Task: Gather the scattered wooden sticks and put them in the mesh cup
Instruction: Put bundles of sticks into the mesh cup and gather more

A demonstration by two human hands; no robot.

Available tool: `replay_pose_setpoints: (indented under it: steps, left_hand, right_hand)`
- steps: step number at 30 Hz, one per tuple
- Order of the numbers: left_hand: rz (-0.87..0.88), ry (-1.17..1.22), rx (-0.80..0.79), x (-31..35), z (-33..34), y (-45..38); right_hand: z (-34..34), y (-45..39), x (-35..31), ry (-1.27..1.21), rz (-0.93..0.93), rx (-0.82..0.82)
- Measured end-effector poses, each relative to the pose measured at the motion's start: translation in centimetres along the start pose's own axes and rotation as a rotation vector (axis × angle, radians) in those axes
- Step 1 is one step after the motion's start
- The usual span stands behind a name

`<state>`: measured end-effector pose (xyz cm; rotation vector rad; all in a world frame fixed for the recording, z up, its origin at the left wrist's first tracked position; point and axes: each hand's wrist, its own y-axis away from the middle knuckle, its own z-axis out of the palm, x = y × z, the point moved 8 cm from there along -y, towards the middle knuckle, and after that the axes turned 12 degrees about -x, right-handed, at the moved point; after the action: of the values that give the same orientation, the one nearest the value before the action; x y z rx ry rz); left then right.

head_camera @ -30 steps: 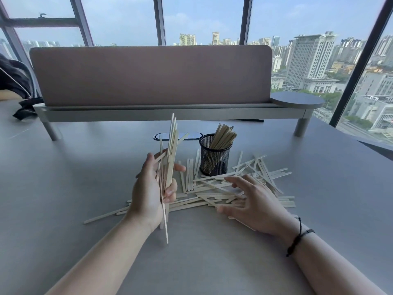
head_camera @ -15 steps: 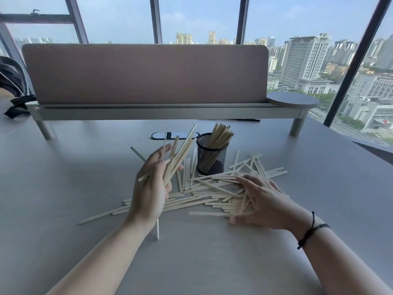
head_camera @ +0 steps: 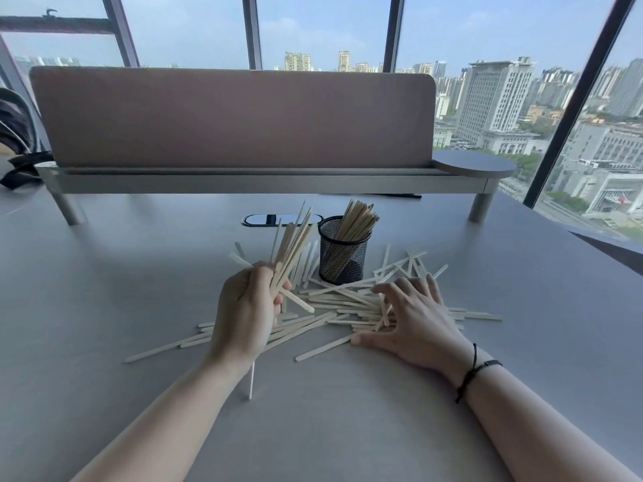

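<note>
Left hand (head_camera: pixel 247 307) is raised just above the tabletop (head_camera: pixel 104 290), fingers curled round a bundle of wooden sticks (head_camera: pixel 292 245); the bundle fans up & to the right, tips reaching near the rim of the mesh cup (head_camera: pixel 342 259). One stick pokes down below the wrist, another juts out sideways to the right from the grip.

Right hand (head_camera: pixel 414 314) lies low on the pile of loose sticks (head_camera: pixel 334 307), fingers spread & bent, thumb flat on the tabletop at the near edge of the pile. A couple of sticks stand tilted up between its fingers, but can't tell if it's really pinching them or just raking. Black cord bracelet (head_camera: pixel 475 368) on that wrist.

Mesh cup is black, upright, center of the tabletop just behind the pile, w/ a batch of sticks already in it, leaning right. Loose sticks lie crisscrossed in front & to the right of the cup, a few strays trailing off to the left.

Behind: dark oval cable grommet (head_camera: pixel 268 220), a low shelf w/ a pinkish divider panel (head_camera: pixel 229 116), windows w/ city view
</note>
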<state>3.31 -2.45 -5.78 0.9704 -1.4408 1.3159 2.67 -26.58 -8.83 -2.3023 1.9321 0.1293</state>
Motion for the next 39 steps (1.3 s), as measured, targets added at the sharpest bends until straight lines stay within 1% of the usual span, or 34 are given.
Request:
replay_pose_setpoints:
  steps: [5,7,9,11,15,18,20,22,24,27,29,32,35,39]
  left_hand:
    - [0.09,-0.129,-0.002,0.7,-0.1,0.0]
    - [0.105,-0.14,-0.007,1.0,0.0,0.1]
    - [0.165,-0.156,-0.058,1.6,0.4,0.2]
    - [0.221,-0.234,-0.122,2.4,0.8,0.4]
    - [0.231,-0.355,-0.195,2.6,1.4,0.8]
    - [0.252,-0.507,-0.181,2.2,1.7,1.0]
    - [0.295,-0.559,-0.15,2.3,1.6,1.0]
    - [0.317,-0.574,-0.113,2.6,1.2,1.0]
    - [0.32,-0.542,-0.101,2.8,1.1,0.9]
    - [0.314,-0.489,-0.092,2.7,1.0,1.0]
    - [0.327,-0.492,-0.09,2.7,1.0,1.0]
    - [0.326,-0.522,-0.113,2.4,1.5,0.9]
    - [0.351,-0.587,-0.135,2.3,1.9,0.9]
    - [0.387,-0.621,-0.203,2.5,3.1,1.2]
  right_hand:
    - [0.1,0.0,-0.2,-0.001,-0.004,0.003]
    - [0.1,-0.1,-0.2,0.004,-0.003,0.002]
    - [0.0,-0.1,-0.4,0.018,-0.008,0.004]
    - [-0.2,0.0,-0.6,0.015,-0.018,0.009]
    - [-0.3,0.1,-0.7,-0.032,-0.023,-0.006]
    - [-0.4,0.4,-0.9,-0.07,-0.087,-0.013]
    - [-0.8,0.8,-0.4,-0.144,-0.14,0.008]
    - [-1.5,1.1,0.8,-0.21,-0.149,0.025]
    - [-1.3,1.0,1.8,-0.218,-0.146,-0.039]
    - [0.4,0.5,1.7,-0.13,-0.173,-0.208]
    - [1.2,0.1,1.0,-0.093,-0.168,-0.251]
    - [1.4,-0.4,-0.7,-0.05,-0.182,-0.229]
    - [1.4,-0.7,-1.6,-0.08,-0.184,-0.184]
    - [0.8,-0.7,-1.9,-0.073,-0.188,-0.043]
